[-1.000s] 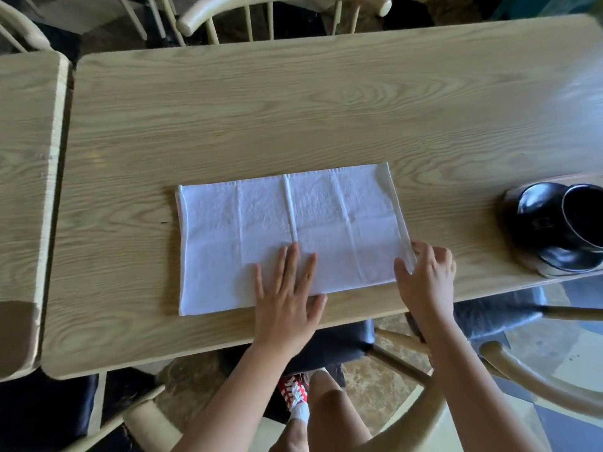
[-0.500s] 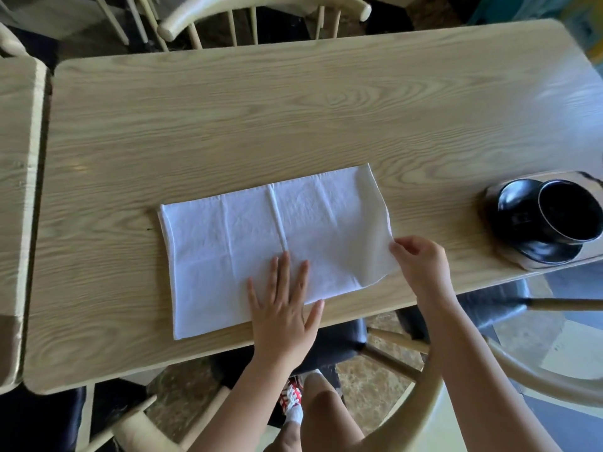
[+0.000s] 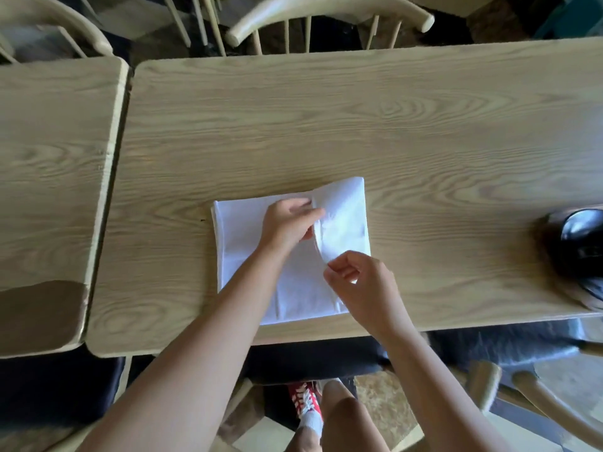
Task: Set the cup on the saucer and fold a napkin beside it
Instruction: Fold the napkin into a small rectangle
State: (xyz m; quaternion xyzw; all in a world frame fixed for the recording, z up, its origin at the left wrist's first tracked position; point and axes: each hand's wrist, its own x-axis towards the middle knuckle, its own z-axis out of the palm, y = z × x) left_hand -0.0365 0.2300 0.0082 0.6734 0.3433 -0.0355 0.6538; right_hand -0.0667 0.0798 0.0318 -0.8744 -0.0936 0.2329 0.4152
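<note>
A white napkin [image 3: 241,249] lies on the wooden table [image 3: 359,125] near its front edge, with its right part lifted and swung over toward the left. My left hand [image 3: 287,223] rests on the napkin's middle, and its fingers hold the raised edge of the flap. My right hand [image 3: 359,282] pinches the lower end of that flap between thumb and forefinger. A black cup [image 3: 584,230] stands on a dark saucer [image 3: 561,272] at the table's right edge, blurred and partly cut off by the frame.
A second wooden table [image 3: 55,177] abuts on the left, with a narrow gap between. Pale wooden chairs [image 3: 326,21] stand beyond the far edge, and another chair [image 3: 538,402] is at the lower right. My leg and a red shoe [image 3: 306,402] show below the table.
My right hand has carried the napkin's right edge up and over to the left. My left hand has moved from pressing flat on the cloth to holding the flap's edge. The view has shifted.
</note>
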